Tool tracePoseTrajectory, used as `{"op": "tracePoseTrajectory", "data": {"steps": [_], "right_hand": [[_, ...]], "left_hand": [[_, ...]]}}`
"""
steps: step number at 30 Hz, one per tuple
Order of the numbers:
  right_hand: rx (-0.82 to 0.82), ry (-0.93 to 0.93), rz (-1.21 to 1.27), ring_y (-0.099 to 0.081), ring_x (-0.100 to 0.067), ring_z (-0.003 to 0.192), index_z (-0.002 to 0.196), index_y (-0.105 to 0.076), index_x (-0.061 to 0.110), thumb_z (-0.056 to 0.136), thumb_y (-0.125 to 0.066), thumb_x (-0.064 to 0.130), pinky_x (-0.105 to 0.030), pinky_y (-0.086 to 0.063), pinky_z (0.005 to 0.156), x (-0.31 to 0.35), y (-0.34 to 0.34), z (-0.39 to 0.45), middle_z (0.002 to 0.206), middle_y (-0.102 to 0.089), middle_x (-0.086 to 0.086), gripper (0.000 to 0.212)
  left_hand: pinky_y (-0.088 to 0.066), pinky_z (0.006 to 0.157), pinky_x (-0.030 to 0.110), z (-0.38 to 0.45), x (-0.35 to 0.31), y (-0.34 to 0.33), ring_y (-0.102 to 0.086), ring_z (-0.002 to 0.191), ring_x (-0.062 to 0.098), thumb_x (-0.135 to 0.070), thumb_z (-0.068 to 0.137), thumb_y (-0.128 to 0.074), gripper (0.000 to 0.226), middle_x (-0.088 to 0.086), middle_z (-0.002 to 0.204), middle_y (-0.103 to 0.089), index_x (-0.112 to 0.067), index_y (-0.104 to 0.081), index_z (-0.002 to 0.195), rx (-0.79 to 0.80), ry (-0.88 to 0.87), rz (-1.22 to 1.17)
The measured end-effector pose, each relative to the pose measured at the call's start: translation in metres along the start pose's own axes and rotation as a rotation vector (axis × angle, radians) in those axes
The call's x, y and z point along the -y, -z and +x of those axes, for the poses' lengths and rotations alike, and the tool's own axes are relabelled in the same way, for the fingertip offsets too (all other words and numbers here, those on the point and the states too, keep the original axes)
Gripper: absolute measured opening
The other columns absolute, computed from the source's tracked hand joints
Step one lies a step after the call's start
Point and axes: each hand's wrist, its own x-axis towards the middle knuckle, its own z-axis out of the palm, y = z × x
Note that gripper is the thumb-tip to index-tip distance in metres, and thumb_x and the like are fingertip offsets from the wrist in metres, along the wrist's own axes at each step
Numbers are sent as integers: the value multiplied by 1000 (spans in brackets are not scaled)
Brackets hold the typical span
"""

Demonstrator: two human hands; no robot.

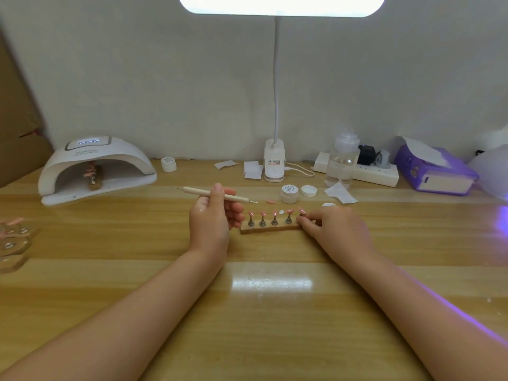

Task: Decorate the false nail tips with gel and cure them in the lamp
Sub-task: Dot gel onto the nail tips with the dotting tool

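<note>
Two bare forearms reach over the worktop [110, 270]. Left hand [213, 215] has its fingers curled round one dotting pen [214, 193]; right hand [334, 229] pinches the end of one nail stand [270, 229] with five pink tips on pegs. Curing lamp [96, 167] back left reads "SUN" and holds a second stand. Two gel pots [289, 193], one uncapped.

Bright, even light falls from the desk lamp [281, 5] at the top edge, its head blown out to plain white. It throws a white glare patch on the table [272, 283] between the forearms. Violet light spills in from the right edge, streaking the right forearm. Shadows are soft and faint. The wide lens bends the edges, and the whole picture is slightly soft.
</note>
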Motion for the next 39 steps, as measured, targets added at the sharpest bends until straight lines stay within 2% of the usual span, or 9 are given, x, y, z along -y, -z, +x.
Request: {"op": "tracePoseTrajectory", "data": {"steps": [3, 8, 11, 13, 17, 22, 27, 33, 39], "right_hand": [[-26, 28, -52, -47, -14, 72, 94, -72, 33, 92, -48, 43, -28, -32, 52, 2, 0, 0, 76, -58, 2, 27], [-117, 82, -93, -55, -17, 71, 86, -73, 28, 93, -46, 45, -28, -40, 53, 5, -2, -4, 68, -60, 4, 32], [-310, 175, 65, -48, -12, 57, 78, -74, 23, 87, -62, 32, -25, -35, 47, 6, -2, -7, 55, -50, 10, 18], [-353, 238, 217, -46, -10, 52, 74, -74, 18, 82, -70, 22, -27, -39, 48, 6, 0, -9, 55, -54, 10, 10], [-247, 221, 527, -56, -8, 55, 73, -74, 14, 80, -72, 16, -21, -47, 58, 15, 0, -15, 63, -66, 9, 8], [-156, 98, 755, -64, -16, 67, 77, -72, 9, 81, -71, 13, -27, -54, 68, 20, 0, -15, 70, -69, -2, 6], [-115, 62, 782, -63, -8, 63, 78, -74, 12, 81, -72, 16, -17, -51, 64, 21, -4, -16, 69, -70, 1, 5], [-48, 79, 792, -63, -4, 63, 82, -75, 11, 82, -72, 18, -16, -51, 66, 22, -6, -18, 65, -69, 7, 7], [-52, 113, 739, -59, 4, 60, 84, -76, 11, 82, -72, 17, -7, -44, 61, 24, -4, -19, 69, -70, 7, 7]], "left_hand": [[-44, 42, 21, -1, 1, -1, -55, 45, 9, -27, 101, -41, 33, -2, 50, -59, -9, -59, 81, 22, -17, 15], [-45, 44, 23, -6, 1, -1, -56, 48, 10, -27, 101, -41, 32, -2, 52, -60, -9, -59, 83, 77, -77, 68], [-47, 46, 23, -13, -1, -3, -58, 51, 11, -25, 102, -37, 32, -1, 55, -62, -9, -60, 87, 146, -149, 100], [-47, 48, 24, -18, -2, -5, -58, 54, 12, -24, 103, -34, 33, -1, 57, -63, -9, -60, 90, 189, -198, 112], [-47, 50, 25, -24, -2, -8, -58, 54, 13, -22, 104, -28, 36, -2, 57, -62, -8, -58, 89, 208, -258, 108], [-48, 53, 25, -25, -3, -8, -59, 57, 13, -25, 102, -34, 31, -3, 62, -62, -13, -57, 86, 208, -333, 125], [-49, 56, 21, -25, -1, -8, -58, 58, 7, -28, 91, -51, 12, -6, 63, -63, -19, -54, 84, 248, -373, 199], [-50, 59, 19, -28, 6, -9, -61, 63, 7, -32, 89, -53, 14, -5, 67, -65, -36, -60, 78, 302, -382, 262], [-53, 62, 26, -28, 8, -10, -63, 64, 9, -34, 91, -51, 11, -5, 70, -66, -32, -58, 82, 308, -423, 333]]}}
